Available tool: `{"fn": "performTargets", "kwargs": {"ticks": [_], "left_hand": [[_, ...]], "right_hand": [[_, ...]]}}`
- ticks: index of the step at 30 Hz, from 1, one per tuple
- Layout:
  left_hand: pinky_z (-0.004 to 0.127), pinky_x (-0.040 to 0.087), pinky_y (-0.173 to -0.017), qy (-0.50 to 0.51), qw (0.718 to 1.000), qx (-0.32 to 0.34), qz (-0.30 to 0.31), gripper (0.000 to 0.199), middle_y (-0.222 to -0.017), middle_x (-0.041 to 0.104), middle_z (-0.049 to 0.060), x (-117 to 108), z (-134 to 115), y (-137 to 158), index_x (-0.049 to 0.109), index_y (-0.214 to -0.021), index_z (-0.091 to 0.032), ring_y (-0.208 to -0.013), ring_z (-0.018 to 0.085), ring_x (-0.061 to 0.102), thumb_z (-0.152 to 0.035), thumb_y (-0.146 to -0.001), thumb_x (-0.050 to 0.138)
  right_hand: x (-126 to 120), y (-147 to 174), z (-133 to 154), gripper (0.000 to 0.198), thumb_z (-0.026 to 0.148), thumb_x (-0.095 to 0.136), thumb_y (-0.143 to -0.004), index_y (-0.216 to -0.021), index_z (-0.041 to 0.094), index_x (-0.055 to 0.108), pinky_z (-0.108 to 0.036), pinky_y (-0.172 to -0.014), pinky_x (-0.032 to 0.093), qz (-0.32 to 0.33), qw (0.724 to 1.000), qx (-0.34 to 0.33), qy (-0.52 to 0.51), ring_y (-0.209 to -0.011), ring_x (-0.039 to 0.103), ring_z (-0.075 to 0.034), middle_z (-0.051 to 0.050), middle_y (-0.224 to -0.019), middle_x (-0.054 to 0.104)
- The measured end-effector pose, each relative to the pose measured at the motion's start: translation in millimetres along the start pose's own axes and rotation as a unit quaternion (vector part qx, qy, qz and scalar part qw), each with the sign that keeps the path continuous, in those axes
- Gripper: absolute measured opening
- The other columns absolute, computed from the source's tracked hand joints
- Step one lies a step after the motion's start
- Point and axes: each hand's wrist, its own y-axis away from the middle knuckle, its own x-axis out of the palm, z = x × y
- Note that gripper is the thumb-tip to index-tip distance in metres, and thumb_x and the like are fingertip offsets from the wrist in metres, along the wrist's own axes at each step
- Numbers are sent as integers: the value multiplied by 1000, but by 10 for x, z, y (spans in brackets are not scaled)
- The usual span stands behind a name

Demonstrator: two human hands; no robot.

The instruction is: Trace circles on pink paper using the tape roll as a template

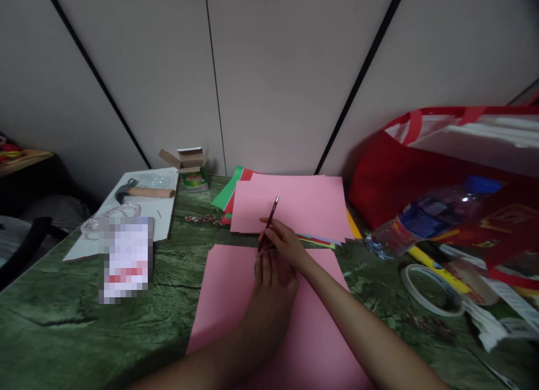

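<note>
My right hand (283,243) is closed around a dark pencil (272,214), whose tip points down at the far edge of a pink paper sheet (223,300). Just nearer to me, my left hand (272,277) presses on the same sheet, fingers stretched forward and thumb out to the side. A curved edge shows by its fingertips; what lies beneath them is mostly hidden. Beyond both hands rests a stack of coloured paper (295,202), pink on top, with green, red and yellow sheets poking out.
At left, a hammer (147,192) and beads (112,217) lie on a white board (162,227), beside a blurred-out phone-like object (128,261). A small open box (194,179) stands behind. Rightward are a bottle (429,216), a tape roll (432,291) and a red bag (374,176).
</note>
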Motion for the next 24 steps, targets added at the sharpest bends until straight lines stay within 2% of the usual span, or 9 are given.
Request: {"fn": "performTargets", "kwargs": {"ticks": [8, 13, 20, 24], "left_hand": [[59, 32, -102, -22, 999, 16, 41, 47, -138, 43, 26, -183, 33, -49, 46, -131, -14, -131, 42, 36, -17, -85, 52], [58, 34, -101, -44, 998, 20, 38, 45, -135, 46, 25, -246, 31, -57, 47, -129, -12, -128, 41, 40, -17, -84, 52], [54, 38, -97, -43, 996, 32, 65, 40, -126, 53, 22, -369, 74, -104, 51, -124, -13, -123, 40, 45, -15, -85, 52], [49, 42, -91, -28, 995, 45, 88, 35, -119, 55, 18, -499, 131, -173, 54, -122, -16, -116, 35, 49, -12, -88, 48]], "right_hand": [[-1, 30, 12, 31, 39, 52, -85, -112, 23, 52, -30, -58, 54, -24, 1000, -3, 2, -60, 63, -14, 1, -76, 65], [-21, 38, 29, 33, 39, 52, -85, -113, 22, 51, -29, -57, 55, -46, 999, 8, 6, -60, 63, -14, 1, -76, 63], [-42, 37, 49, 33, 37, 49, -85, -114, 20, 51, -27, -54, 51, -80, 996, -4, 44, -58, 61, -14, 1, -73, 62], [-66, 39, 37, 34, 38, 48, -85, -114, 19, 52, -25, -47, 45, -105, 991, -9, 85, -55, 58, -13, 1, -72, 62]]}}
